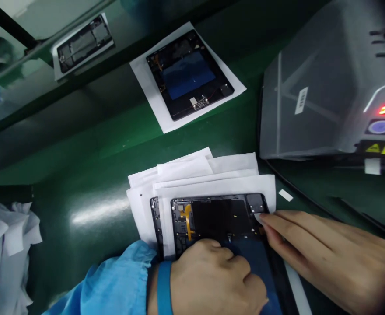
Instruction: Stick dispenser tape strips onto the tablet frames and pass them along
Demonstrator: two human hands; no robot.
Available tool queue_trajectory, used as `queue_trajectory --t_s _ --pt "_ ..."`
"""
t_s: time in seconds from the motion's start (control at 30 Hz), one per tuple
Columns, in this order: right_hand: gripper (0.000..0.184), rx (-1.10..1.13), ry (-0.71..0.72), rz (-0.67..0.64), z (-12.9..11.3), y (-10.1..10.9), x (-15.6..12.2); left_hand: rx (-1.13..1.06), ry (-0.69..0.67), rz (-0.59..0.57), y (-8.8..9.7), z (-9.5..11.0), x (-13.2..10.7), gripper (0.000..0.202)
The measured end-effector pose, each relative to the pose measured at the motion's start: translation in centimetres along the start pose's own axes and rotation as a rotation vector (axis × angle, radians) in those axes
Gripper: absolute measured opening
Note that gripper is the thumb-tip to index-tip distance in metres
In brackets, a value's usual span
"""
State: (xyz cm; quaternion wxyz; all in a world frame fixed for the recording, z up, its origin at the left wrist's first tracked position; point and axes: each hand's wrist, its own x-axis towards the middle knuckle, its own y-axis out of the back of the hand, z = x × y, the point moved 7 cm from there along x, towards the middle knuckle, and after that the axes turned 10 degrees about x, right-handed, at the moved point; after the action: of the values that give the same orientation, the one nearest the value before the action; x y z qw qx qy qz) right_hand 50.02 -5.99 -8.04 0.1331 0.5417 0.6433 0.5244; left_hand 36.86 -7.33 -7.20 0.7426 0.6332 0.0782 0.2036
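An opened tablet with bare inner parts and an orange ribbon cable lies on white sheets, partly over a second opened tablet. My left hand, with a blue band at the wrist, rests across the upper tablet. Its fingers curl into a fist, and their tips are hidden below the knuckles. By the tablet's upper right corner, my right hand pinches a small whitish piece between thumb and fingers, against or just above the tablet. What kind of piece it is cannot be made out.
Another opened tablet lies on white paper at the back, mirrored in the shiny panel behind. To the right stands a grey machine with a red display, its black cable trailing forward. Crumpled white sheets pile up at left.
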Motion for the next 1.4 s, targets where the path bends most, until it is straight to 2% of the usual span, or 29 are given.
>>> queue_trajectory --t_s 0.2,0.37,0.5,0.6,0.77,0.87,0.93,1.07,1.4 --pt "0.021 0.039 -0.03 -0.034 0.1 -0.4 -0.5 0.006 0.026 0.039 -0.2 0.0 -0.2 0.035" --pt "0.008 -0.001 0.035 -0.035 -0.2 -0.5 0.1 -0.026 0.029 0.051 0.8 -0.3 -0.2 0.032" --pt "0.015 -0.044 0.096 -0.022 -0.5 -0.4 0.9 -0.037 0.095 -0.072 1.9 -1.2 0.9 0.023" --pt "0.015 -0.044 0.101 0.001 -0.5 -0.3 1.0 0.031 0.166 -0.14 1.9 -2.3 1.7 0.015" --pt "0.011 -0.032 0.067 0.045 -0.8 0.2 0.8 -0.007 0.214 0.0 1.0 -3.6 1.5 0.024" --pt "0.017 -0.009 0.039 0.014 -0.7 0.2 0.9 -0.049 0.265 -0.015 0.2 -4.4 1.5 0.023" --pt "0.019 0.023 0.029 0.0 -0.5 0.2 1.0 -0.051 0.292 0.003 0.3 -4.7 1.7 0.021" --pt "0.018 0.094 0.044 0.044 0.2 0.3 1.1 -0.094 0.339 0.119 1.2 -5.1 2.3 0.012" --pt "0.02 0.103 0.049 0.076 0.3 0.3 1.0 -0.103 0.332 0.115 1.1 -5.1 2.7 0.011"
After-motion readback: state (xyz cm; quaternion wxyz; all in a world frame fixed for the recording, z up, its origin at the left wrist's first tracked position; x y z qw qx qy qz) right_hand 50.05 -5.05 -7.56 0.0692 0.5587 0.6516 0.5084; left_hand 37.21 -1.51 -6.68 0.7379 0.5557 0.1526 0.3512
